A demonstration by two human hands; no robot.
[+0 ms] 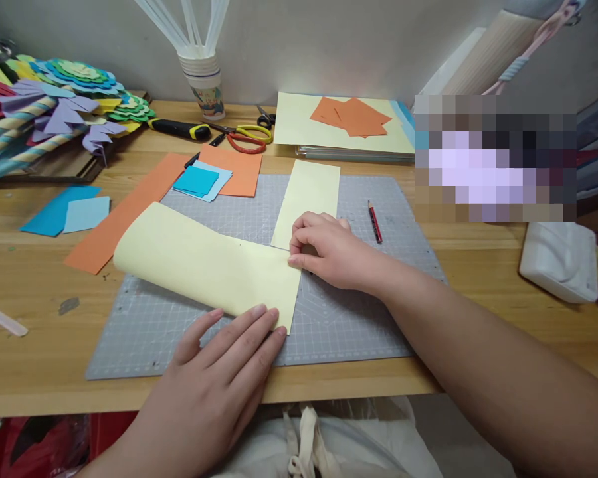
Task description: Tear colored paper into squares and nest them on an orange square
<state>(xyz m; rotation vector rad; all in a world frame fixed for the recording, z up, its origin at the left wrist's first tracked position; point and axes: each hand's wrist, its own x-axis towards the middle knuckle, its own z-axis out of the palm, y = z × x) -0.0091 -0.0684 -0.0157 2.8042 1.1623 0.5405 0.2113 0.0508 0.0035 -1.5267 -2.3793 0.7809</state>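
A long sheet of pale yellow paper (214,262) lies across the grey cutting mat (349,332), its left end curling up off the surface. My left hand (229,372) rests flat with fingers stretched out, the fingertips on the paper's near edge by its right end. At the far right corner of the same sheet, my right hand (331,249) is closed in a pinch, thumb and forefinger meeting at the paper's edge. Just behind that corner lies a smaller pale yellow strip (311,196), partly covered by the right hand. A short pencil (375,222) lies to the right.
Orange paper (134,209) and blue squares (197,179) lie at the left. Behind are a utility knife (179,129), scissors (249,138), a paper cup of straws (206,93) and a paper stack (289,123). Paper flowers (74,76) fill the back left; a white box (558,262) stands right.
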